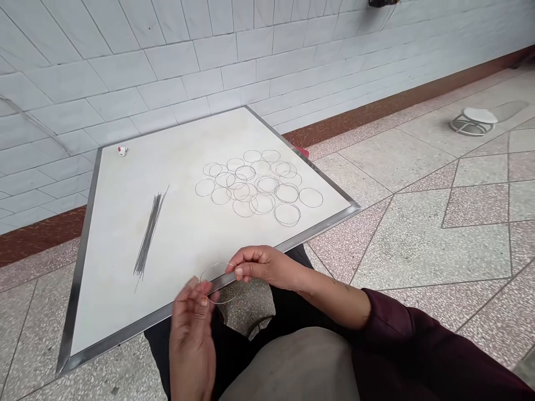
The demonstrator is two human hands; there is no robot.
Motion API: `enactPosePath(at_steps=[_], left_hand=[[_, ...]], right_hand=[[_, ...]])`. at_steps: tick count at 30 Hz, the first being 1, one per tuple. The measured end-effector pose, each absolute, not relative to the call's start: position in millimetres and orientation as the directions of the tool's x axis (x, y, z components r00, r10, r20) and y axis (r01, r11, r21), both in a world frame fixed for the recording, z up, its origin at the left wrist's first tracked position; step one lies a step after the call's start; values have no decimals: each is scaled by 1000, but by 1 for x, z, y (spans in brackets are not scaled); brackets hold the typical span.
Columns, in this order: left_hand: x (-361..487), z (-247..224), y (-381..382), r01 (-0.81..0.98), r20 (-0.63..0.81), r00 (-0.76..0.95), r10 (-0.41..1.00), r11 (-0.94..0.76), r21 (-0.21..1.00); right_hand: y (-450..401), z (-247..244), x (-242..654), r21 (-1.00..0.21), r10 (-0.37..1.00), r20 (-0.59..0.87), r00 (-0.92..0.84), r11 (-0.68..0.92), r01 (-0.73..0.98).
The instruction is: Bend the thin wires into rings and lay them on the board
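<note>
Over the table's front edge, a thin wire ring (221, 264) is held up between my two hands. My left hand (193, 317) pinches the ring's left side, its fingers slightly blurred. The ring's right side sits between the thumb and fingers of my right hand (261, 267). On the right part of the table lie several wire rings (287, 214), many overlapping each other. A bundle of straight wires (149, 234) lies lengthwise on the left part of the tabletop, beyond my left hand.
The white table (125, 195) has a metal border and stands against a tiled wall (217, 81). Near its far left corner sits a small white and red object (122, 151). A round stool (474, 120) stands on the floor at the far right.
</note>
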State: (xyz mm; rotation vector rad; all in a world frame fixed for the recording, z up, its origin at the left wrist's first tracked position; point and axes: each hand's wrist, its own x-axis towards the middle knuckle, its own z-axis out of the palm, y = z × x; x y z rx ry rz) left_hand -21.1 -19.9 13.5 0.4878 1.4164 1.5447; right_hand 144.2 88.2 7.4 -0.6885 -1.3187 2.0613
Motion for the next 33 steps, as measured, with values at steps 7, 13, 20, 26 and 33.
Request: enactPosePath(at_steps=[7,13,20,26,33], left_hand=[[-42,33,23,376,132,-226,965,-39,926],[-43,31,47,445,186,-265,946,-51,894],[-59,25,92,473,178,-248,952,-41,880],[-58,18,126,442,181,-258,949,-51,895],[-63,1,158,358,122,-200,972,-44,933]], right_hand=[[121,15,130,-974,602,-11,-798,-186,-126],[149,21,119,-993,559,-16,-829,-103,-51],[188,5,96,-982,680,-78,-729,-178,-61],[208,-6,101,-982,718,-31,-696,-152,-112],[216,-17,104,-1000,857,8,-515,-6,-25]])
